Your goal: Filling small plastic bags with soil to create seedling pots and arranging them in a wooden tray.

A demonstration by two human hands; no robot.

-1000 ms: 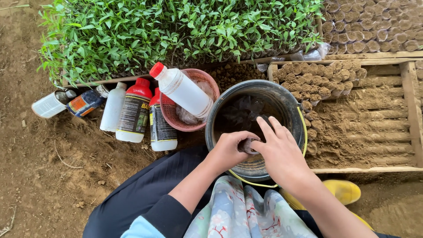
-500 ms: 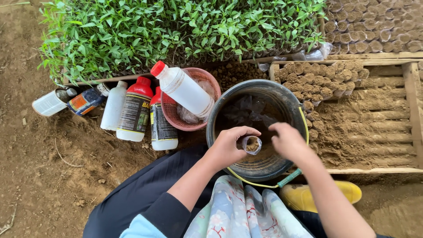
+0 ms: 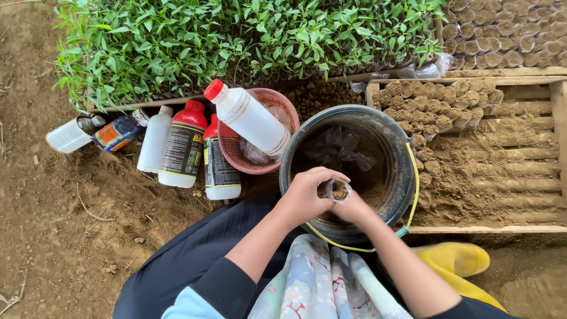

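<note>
Seedling bag (image 3: 338,191): small clear plastic sleeve, mouth open, part-filled with brown soil; held over the near inside edge of the black bucket (image 3: 390,136).
Head view, left hand (image 3: 307,198): fingers curled round the bag's side, pinching it upright.
Head view, right hand (image 3: 353,208): cupped under and beside the bag, fingers mostly hidden; grip closed as far as I can tell.
Handling: thin film, soft, crumples readily; light but bottom-heavy. Best held round the filled lower part, base supported, not by the floppy rim.
Nearby: pink basket (image 3: 233,155), white bottle (image 3: 248,118), filled bags in tray (image 3: 440,106).

head camera looks straight down — close over the bucket (image 3: 390,136).
</note>
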